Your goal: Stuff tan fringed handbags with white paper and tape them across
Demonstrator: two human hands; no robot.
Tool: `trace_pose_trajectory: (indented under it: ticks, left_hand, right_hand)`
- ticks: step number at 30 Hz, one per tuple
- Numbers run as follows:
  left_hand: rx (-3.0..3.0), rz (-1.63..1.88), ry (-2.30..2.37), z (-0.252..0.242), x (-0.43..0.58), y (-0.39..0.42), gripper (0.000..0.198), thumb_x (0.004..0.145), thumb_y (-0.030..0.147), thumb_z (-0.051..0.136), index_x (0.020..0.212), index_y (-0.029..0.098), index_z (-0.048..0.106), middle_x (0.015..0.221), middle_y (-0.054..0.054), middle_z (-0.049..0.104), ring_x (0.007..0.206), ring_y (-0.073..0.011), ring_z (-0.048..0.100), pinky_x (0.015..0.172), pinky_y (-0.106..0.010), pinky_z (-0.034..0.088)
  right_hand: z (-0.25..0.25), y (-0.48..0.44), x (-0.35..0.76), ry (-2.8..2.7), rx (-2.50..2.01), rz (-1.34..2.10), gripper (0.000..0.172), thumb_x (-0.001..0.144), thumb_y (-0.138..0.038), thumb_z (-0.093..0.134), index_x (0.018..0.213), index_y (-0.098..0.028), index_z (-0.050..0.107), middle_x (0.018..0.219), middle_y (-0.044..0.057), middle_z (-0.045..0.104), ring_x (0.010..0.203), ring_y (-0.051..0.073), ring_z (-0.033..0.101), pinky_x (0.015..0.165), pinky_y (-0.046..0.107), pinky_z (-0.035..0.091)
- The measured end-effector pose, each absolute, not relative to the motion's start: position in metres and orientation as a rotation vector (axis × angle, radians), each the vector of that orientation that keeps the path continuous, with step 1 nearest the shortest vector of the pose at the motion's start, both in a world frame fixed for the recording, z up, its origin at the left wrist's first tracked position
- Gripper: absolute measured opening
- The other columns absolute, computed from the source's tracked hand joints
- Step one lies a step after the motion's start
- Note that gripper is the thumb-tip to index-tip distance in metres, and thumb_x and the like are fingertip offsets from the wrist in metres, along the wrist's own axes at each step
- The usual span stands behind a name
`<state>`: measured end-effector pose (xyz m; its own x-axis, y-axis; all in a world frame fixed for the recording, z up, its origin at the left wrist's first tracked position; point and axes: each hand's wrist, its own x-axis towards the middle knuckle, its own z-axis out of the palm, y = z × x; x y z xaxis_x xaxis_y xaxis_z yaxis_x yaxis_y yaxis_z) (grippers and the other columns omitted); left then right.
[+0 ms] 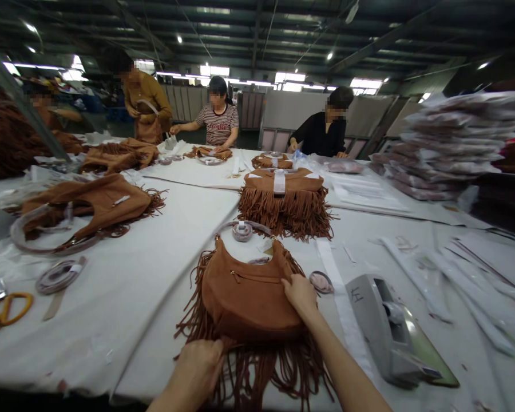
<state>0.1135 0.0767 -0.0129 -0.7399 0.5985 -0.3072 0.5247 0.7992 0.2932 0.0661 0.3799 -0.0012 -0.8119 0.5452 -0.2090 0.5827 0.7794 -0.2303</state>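
A brown fringed handbag (249, 297) lies on the white-covered table right in front of me, its zip pocket facing up and its wrapped handle pointing away. My left hand (199, 366) is closed at the bag's lower left edge, where the fringe hangs. Curled fingers of my right hand (301, 294) grip the bag's right side, beside the end of the zip. Long strips of fringe spread out on both sides and below. Just beyond the bag sits a coiled strap (242, 231); a small round coil (321, 282) lies right of my right hand.
A tape dispenser (381, 326) stands at right, near flat plastic-wrapped strips (416, 280). Stacked fringed bags (283, 203) sit ahead. Another handbag (111, 200), a coil (60, 277) and scissors (8, 309) lie left. Bagged goods (450, 143) are piled at far right. Several people work across the table.
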Motion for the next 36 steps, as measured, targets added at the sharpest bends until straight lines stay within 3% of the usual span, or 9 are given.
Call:
trace_pose_trajectory:
  ticks: [7,10,13,17,21,27,31,33,36]
  left_hand:
    - [0.595,0.158,2.451,-0.021,0.132,0.04,0.038,0.096,0.025,0.026,0.1,0.02,0.064,0.092,-0.01,0.072,0.089,-0.0271,0.069,0.076,-0.035,0.051]
    - [0.536,0.11,2.443,-0.025,0.132,0.049,0.038,0.096,0.025,0.027,0.104,0.021,0.063,0.096,-0.01,0.073,0.091,-0.0289,0.069,0.077,-0.038,0.052]
    - [0.513,0.062,2.434,-0.023,0.133,0.054,0.036,0.095,0.023,0.03,0.112,0.022,0.061,0.099,-0.011,0.073,0.093,-0.0298,0.069,0.078,-0.04,0.052]
    - [0.491,0.038,2.419,-0.028,0.134,0.055,0.04,0.096,0.022,0.026,0.116,0.022,0.06,0.099,-0.013,0.072,0.092,-0.0301,0.069,0.077,-0.042,0.053]
    - [0.49,0.012,2.408,-0.041,0.134,0.053,0.041,0.096,0.024,0.025,0.119,0.022,0.058,0.098,-0.014,0.072,0.091,-0.0312,0.069,0.077,-0.045,0.053]
    - [0.517,0.056,2.455,-0.045,0.134,0.048,0.04,0.097,0.028,0.025,0.114,0.02,0.06,0.094,-0.014,0.073,0.089,-0.0315,0.07,0.075,-0.044,0.053]
    - [0.507,0.025,2.463,-0.027,0.136,0.054,0.04,0.097,0.026,0.024,0.111,0.019,0.061,0.093,-0.015,0.073,0.09,-0.0303,0.07,0.075,-0.04,0.052]
    - [0.511,0.003,2.463,-0.019,0.136,0.058,0.04,0.097,0.025,0.024,0.111,0.018,0.061,0.094,-0.015,0.072,0.09,-0.0297,0.07,0.075,-0.04,0.052]
    - [0.523,0.0,2.46,-0.015,0.136,0.06,0.04,0.096,0.023,0.024,0.11,0.017,0.061,0.093,-0.016,0.072,0.089,-0.0305,0.07,0.075,-0.041,0.052]
  right_hand:
    - [-0.031,0.383,0.066,2.874,1.002,-0.686,0.028,0.081,-0.038,0.054,0.093,-0.016,0.067,0.093,0.017,0.07,0.092,0.03,0.065,0.076,0.034,0.044]
    - [-0.035,0.385,0.067,2.843,1.009,-0.873,0.026,0.077,-0.041,0.058,0.081,-0.017,0.068,0.082,0.012,0.071,0.085,0.028,0.065,0.072,0.032,0.044]
    - [-0.032,0.393,0.074,2.752,0.97,-1.138,0.037,0.076,-0.051,0.058,0.069,-0.016,0.066,0.07,0.008,0.069,0.072,0.023,0.064,0.064,0.029,0.045]
    - [-0.025,0.401,0.104,2.606,1.005,-1.476,0.062,0.085,-0.066,0.031,0.082,-0.015,0.066,0.067,0.007,0.068,0.06,0.017,0.062,0.053,0.027,0.048]
    - [-0.023,0.403,0.152,2.537,1.131,-1.591,0.064,0.08,-0.07,0.034,0.083,-0.014,0.064,0.064,0.007,0.065,0.054,0.018,0.06,0.047,0.028,0.046]
    - [-0.013,0.368,0.222,2.642,1.081,-1.532,0.052,0.078,-0.065,0.046,0.086,-0.017,0.065,0.08,0.009,0.069,0.074,0.022,0.062,0.068,0.032,0.049]
    - [-0.013,0.312,0.242,2.762,0.808,-1.24,0.045,0.084,-0.059,0.044,0.081,-0.021,0.067,0.083,0.009,0.067,0.08,0.023,0.062,0.077,0.036,0.048]
    - [-0.022,0.284,0.241,2.858,0.732,-1.019,0.043,0.078,-0.059,0.054,0.092,-0.021,0.067,0.1,0.013,0.065,0.097,0.03,0.059,0.087,0.042,0.046]
    - [-0.043,0.257,0.232,2.968,0.735,-0.687,0.055,0.064,-0.052,0.071,0.109,-0.021,0.063,0.12,0.019,0.058,0.114,0.04,0.05,0.096,0.053,0.041]
